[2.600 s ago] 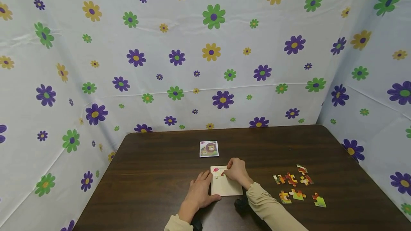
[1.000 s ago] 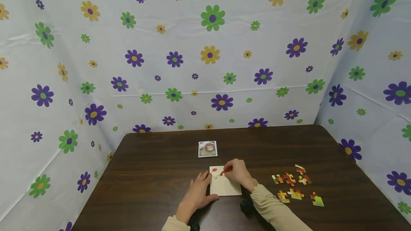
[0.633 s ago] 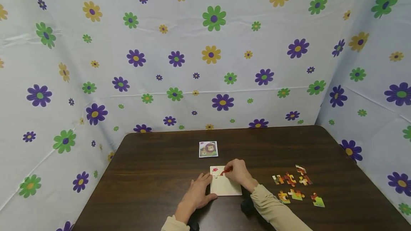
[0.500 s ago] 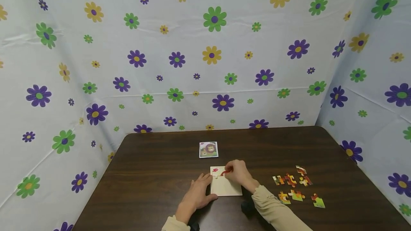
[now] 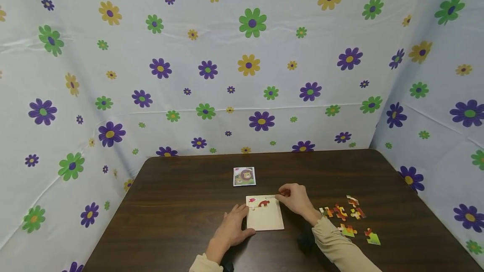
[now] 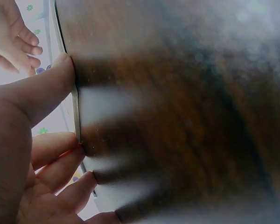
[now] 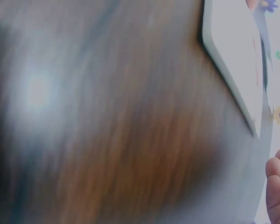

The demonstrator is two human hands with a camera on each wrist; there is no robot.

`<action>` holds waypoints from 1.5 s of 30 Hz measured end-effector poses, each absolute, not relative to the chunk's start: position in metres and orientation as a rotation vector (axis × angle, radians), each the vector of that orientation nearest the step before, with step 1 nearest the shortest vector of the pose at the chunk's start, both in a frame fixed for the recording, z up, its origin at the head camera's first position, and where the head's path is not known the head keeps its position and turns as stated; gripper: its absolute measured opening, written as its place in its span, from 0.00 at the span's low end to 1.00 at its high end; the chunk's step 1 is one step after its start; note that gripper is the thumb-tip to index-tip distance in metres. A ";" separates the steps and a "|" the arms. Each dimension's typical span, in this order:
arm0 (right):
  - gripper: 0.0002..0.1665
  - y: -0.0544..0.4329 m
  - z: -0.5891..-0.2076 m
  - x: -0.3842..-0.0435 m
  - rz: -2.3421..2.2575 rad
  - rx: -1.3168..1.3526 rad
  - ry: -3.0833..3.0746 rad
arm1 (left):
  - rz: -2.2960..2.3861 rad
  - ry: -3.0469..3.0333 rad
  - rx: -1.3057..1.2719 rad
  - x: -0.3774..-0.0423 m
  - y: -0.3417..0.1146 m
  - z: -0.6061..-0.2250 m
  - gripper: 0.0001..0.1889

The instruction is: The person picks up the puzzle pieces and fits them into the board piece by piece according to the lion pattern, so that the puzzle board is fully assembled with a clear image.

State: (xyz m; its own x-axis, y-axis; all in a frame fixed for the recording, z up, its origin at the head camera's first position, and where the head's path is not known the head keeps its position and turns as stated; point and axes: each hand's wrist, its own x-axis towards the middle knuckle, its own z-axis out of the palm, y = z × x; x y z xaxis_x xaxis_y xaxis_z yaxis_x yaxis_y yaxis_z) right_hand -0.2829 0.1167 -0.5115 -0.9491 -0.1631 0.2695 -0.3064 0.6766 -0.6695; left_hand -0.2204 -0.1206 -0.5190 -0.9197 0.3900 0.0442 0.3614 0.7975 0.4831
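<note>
In the head view a pale wooden puzzle board (image 5: pixel 265 219) lies on the table. Along its top edge sit a puzzle piece with a pink flower (image 5: pixel 251 200) and a red-brown puzzle piece (image 5: pixel 264 203). My left hand (image 5: pixel 230 226) rests flat at the board's left side, fingers spread; the left wrist view has the thumb (image 6: pixel 56 77) against the board's thin edge. Just off the upper right corner is my right hand (image 5: pixel 298 200), fingers loosely bent with no piece showing in them. The right wrist view catches only its fingertips (image 7: pixel 276 186) beside the board (image 7: pixel 231 51).
A square lion picture card (image 5: pixel 244 176) lies beyond the board. Several loose puzzle pieces (image 5: pixel 340 212) are spread on the right of the dark wooden table (image 5: pixel 181 205), some partly behind the right forearm. A flower-patterned curtain (image 5: pixel 215 125) stands behind the table.
My right hand has let go of the red-brown puzzle piece and moved right, off the board. The piece now shows on the board beside the flower piece. My left hand stays at the edge.
</note>
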 end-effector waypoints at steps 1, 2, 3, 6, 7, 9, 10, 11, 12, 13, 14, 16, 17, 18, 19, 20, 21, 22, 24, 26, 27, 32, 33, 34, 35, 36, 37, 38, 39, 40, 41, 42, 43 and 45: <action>0.09 0.121 -0.511 -0.283 1.129 0.371 -2.700 | 0.767 2.924 0.612 -0.220 -0.121 -0.519 0.32; 0.10 0.125 -0.511 -0.284 1.127 0.362 -2.703 | 0.764 2.925 0.612 -0.220 -0.121 -0.519 0.31; 0.10 0.130 -0.510 -0.284 1.123 0.355 -2.707 | 0.761 2.926 0.612 -0.220 -0.121 -0.519 0.31; 0.11 0.143 -0.510 -0.285 1.097 0.333 -2.719 | 0.754 2.927 0.611 -0.220 -0.121 -0.519 0.31; 0.12 0.147 -0.510 -0.285 1.086 0.329 -2.721 | 0.754 2.926 0.609 -0.220 -0.121 -0.519 0.31; 0.13 0.157 -0.510 -0.285 1.064 0.324 -2.725 | 0.753 2.925 0.607 -0.220 -0.121 -0.519 0.31; 0.13 0.161 -0.510 -0.285 1.055 0.317 -2.724 | 0.754 2.924 0.607 -0.220 -0.121 -0.519 0.31; 0.13 0.166 -0.510 -0.284 1.044 0.311 -2.724 | 0.755 2.922 0.606 -0.220 -0.121 -0.519 0.31; 0.13 0.170 -0.510 -0.284 1.030 0.307 -2.726 | 0.758 2.921 0.606 -0.220 -0.121 -0.519 0.31; 0.14 0.174 -0.510 -0.284 1.016 0.307 -2.728 | 0.760 2.921 0.607 -0.220 -0.121 -0.519 0.31; 0.14 0.179 -0.509 -0.284 1.005 0.300 -2.729 | 0.760 2.921 0.609 -0.220 -0.120 -0.518 0.31; 0.14 0.187 -0.509 -0.283 0.982 0.288 -2.738 | 0.759 2.921 0.614 -0.221 -0.120 -0.518 0.31; 0.14 0.192 -0.509 -0.283 0.973 0.284 -2.746 | 0.758 2.920 0.615 -0.221 -0.120 -0.517 0.31; 0.14 0.196 -0.509 -0.282 0.965 0.281 -2.753 | 0.755 2.920 0.616 -0.221 -0.120 -0.517 0.31; 0.15 0.200 -0.509 -0.281 0.957 0.279 -2.762 | 0.753 2.919 0.617 -0.221 -0.120 -0.517 0.31; 0.15 0.204 -0.510 -0.281 0.945 0.272 -2.774 | 0.750 2.919 0.617 -0.221 -0.120 -0.517 0.31; 0.15 0.209 -0.510 -0.280 0.928 0.267 -2.783 | 0.751 2.919 0.616 -0.221 -0.120 -0.516 0.31; 0.15 0.213 -0.510 -0.279 0.908 0.257 -2.794 | 0.753 2.917 0.615 -0.221 -0.120 -0.516 0.31; 0.16 0.222 -0.510 -0.278 0.855 0.236 -2.814 | 0.752 2.919 0.614 -0.221 -0.120 -0.516 0.32; 0.17 0.231 -0.510 -0.277 0.802 0.206 -2.835 | 0.753 2.918 0.614 -0.221 -0.120 -0.516 0.32; 0.18 0.235 -0.510 -0.276 0.784 0.184 -2.847 | 0.755 2.918 0.614 -0.221 -0.120 -0.516 0.32; 0.26 0.255 -0.511 -0.274 0.704 0.058 -2.908 | 0.753 2.927 0.619 -0.223 -0.120 -0.519 0.32; 0.28 0.257 -0.510 -0.273 0.694 0.016 -2.924 | 0.749 2.930 0.619 -0.223 -0.120 -0.519 0.32; 0.30 0.260 -0.509 -0.272 0.682 -0.024 -2.939 | 0.749 2.931 0.621 -0.223 -0.120 -0.520 0.32; 0.32 0.262 -0.509 -0.272 0.677 -0.065 -2.957 | 0.746 2.932 0.620 -0.224 -0.120 -0.520 0.32; 0.33 0.264 -0.507 -0.271 0.674 -0.109 -2.978 | 0.743 2.931 0.620 -0.224 -0.120 -0.521 0.32; 0.34 0.266 -0.506 -0.271 0.683 -0.151 -3.001 | 0.741 2.930 0.617 -0.224 -0.120 -0.520 0.32; 0.35 0.268 -0.505 -0.270 0.691 -0.194 -3.022 | 0.744 2.927 0.617 -0.224 -0.120 -0.520 0.32; 0.36 0.270 -0.503 -0.269 0.700 -0.230 -3.041 | 0.744 2.925 0.616 -0.223 -0.120 -0.519 0.32; 0.37 0.271 -0.503 -0.269 0.710 -0.255 -3.059 | 0.746 2.923 0.615 -0.223 -0.120 -0.519 0.32; 0.37 0.272 -0.502 -0.268 0.721 -0.277 -3.073 | 0.743 2.922 0.611 -0.223 -0.119 -0.519 0.32; 0.38 0.274 -0.501 -0.267 0.732 -0.293 -3.086 | 0.744 2.920 0.609 -0.222 -0.119 -0.519 0.32; 0.38 0.275 -0.501 -0.267 0.732 -0.306 -3.095 | 0.745 2.919 0.607 -0.222 -0.119 -0.518 0.32; 0.37 0.278 -0.501 -0.267 0.729 -0.324 -3.103 | 0.744 2.919 0.606 -0.221 -0.119 -0.518 0.32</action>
State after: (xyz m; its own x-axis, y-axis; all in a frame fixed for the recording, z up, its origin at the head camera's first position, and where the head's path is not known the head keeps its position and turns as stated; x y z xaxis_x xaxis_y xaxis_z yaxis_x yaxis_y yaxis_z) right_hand -0.2665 0.2779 -0.5014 -0.9776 0.1814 -0.1068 0.2099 0.8761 -0.4341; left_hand -0.2214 -0.1193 -0.5177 -0.9198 0.3911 0.0297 0.3576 0.8050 0.4734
